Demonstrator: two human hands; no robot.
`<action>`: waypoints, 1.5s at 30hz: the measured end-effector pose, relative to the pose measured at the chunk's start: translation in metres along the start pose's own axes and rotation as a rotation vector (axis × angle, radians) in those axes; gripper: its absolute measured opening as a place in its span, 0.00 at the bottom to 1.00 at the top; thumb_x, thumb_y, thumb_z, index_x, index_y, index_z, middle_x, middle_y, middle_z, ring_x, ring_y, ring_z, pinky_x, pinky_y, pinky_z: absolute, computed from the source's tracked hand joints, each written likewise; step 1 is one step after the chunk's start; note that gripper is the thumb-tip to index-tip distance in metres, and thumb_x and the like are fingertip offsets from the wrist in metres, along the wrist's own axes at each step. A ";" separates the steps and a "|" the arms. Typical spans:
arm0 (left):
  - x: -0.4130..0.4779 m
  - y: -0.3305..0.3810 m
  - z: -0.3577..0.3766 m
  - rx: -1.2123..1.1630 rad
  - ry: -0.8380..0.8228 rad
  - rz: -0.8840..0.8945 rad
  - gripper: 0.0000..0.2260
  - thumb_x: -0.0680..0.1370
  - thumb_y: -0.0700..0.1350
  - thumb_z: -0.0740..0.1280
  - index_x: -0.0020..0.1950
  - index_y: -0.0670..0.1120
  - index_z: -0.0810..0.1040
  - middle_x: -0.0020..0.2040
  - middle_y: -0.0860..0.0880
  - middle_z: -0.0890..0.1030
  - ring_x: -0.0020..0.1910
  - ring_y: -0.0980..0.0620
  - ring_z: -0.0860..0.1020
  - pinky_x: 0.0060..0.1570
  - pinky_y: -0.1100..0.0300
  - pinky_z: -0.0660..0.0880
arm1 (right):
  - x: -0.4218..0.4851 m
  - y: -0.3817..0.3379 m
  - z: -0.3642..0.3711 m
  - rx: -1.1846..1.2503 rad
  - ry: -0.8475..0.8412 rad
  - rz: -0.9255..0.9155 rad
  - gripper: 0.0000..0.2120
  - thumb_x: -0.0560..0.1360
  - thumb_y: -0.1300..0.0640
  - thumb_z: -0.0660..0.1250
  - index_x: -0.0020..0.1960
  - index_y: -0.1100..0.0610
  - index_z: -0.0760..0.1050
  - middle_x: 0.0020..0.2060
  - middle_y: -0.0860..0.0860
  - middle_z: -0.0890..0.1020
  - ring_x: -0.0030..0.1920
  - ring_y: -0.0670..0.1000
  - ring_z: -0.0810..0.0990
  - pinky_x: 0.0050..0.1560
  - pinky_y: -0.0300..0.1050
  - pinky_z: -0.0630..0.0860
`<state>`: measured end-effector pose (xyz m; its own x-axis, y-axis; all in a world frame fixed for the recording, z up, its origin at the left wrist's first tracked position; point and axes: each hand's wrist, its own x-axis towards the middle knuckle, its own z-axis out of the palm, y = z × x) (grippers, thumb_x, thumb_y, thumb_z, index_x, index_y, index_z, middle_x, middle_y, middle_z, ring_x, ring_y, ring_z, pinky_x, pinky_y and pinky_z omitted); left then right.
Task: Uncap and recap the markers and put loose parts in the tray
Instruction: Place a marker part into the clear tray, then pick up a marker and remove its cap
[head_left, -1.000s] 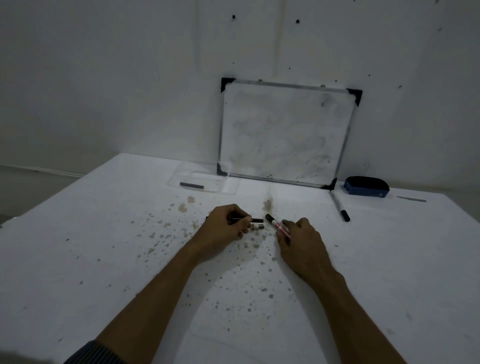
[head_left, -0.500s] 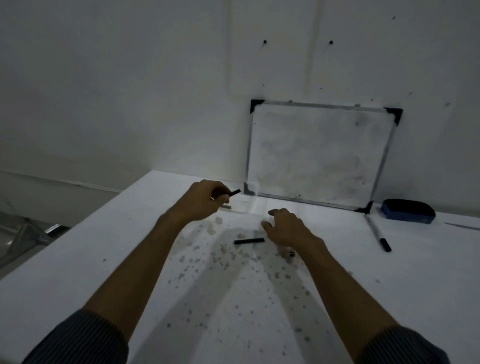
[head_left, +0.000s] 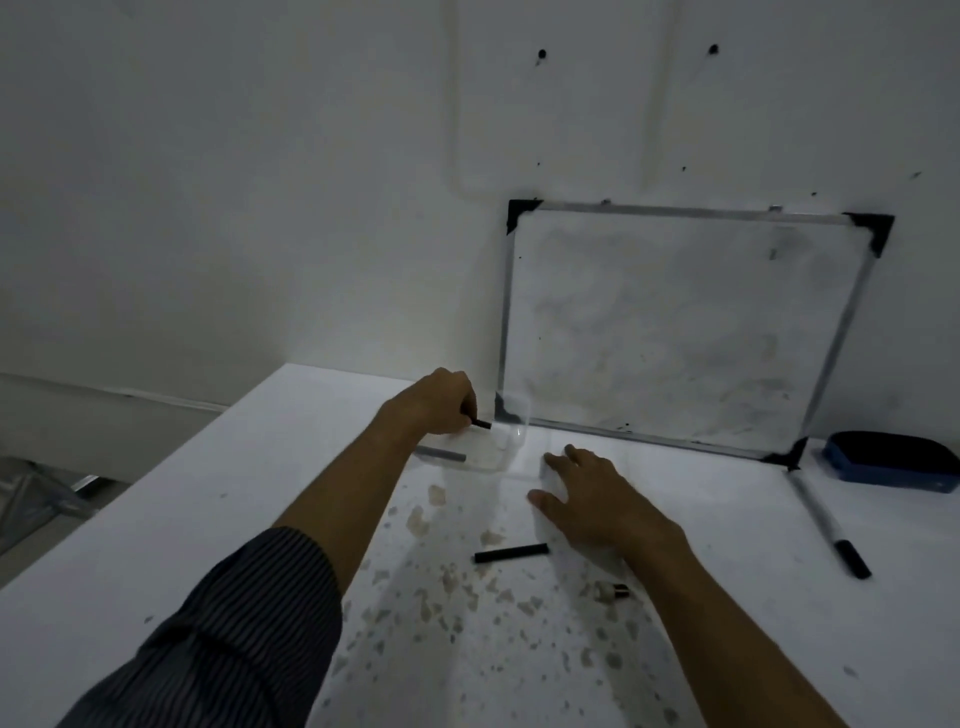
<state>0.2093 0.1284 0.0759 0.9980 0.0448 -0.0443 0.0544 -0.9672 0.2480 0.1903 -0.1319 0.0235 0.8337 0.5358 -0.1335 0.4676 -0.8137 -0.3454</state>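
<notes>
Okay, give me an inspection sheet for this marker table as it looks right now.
Surface: white table, speckled with stains.
Job's things: clear tray holds a grey piece; black piece and small part loose on table; marker lies near whiteboard.
Clutter: blue eraser.
Grippers: left hand pinches a dark piece over tray; right hand open, empty.
Cables: nothing seen.
Surroundings: white wall, small dark marks.
</notes>
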 end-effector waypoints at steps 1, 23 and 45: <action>0.003 -0.002 0.003 0.016 -0.015 -0.005 0.09 0.78 0.39 0.73 0.58 0.44 0.87 0.58 0.42 0.86 0.55 0.44 0.84 0.60 0.51 0.81 | 0.000 0.000 0.000 0.005 0.003 -0.001 0.37 0.80 0.35 0.57 0.82 0.50 0.53 0.83 0.54 0.51 0.82 0.57 0.50 0.80 0.55 0.53; -0.177 0.105 0.065 -0.277 0.241 0.252 0.12 0.83 0.51 0.67 0.64 0.51 0.82 0.59 0.52 0.81 0.57 0.56 0.79 0.58 0.63 0.74 | -0.148 0.016 -0.031 0.317 0.223 -0.030 0.16 0.82 0.46 0.63 0.67 0.49 0.77 0.63 0.47 0.81 0.63 0.47 0.78 0.58 0.38 0.69; -0.223 0.126 0.109 -0.186 0.641 0.521 0.29 0.78 0.62 0.70 0.76 0.53 0.74 0.75 0.51 0.76 0.76 0.50 0.70 0.75 0.52 0.62 | -0.225 0.017 0.020 0.447 0.564 -0.011 0.13 0.81 0.48 0.65 0.62 0.52 0.80 0.54 0.49 0.81 0.46 0.42 0.77 0.45 0.30 0.71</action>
<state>-0.0096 -0.0309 0.0119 0.7190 -0.2084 0.6631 -0.4697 -0.8489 0.2425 0.0046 -0.2614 0.0288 0.9109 0.2468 0.3306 0.4123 -0.5739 -0.7076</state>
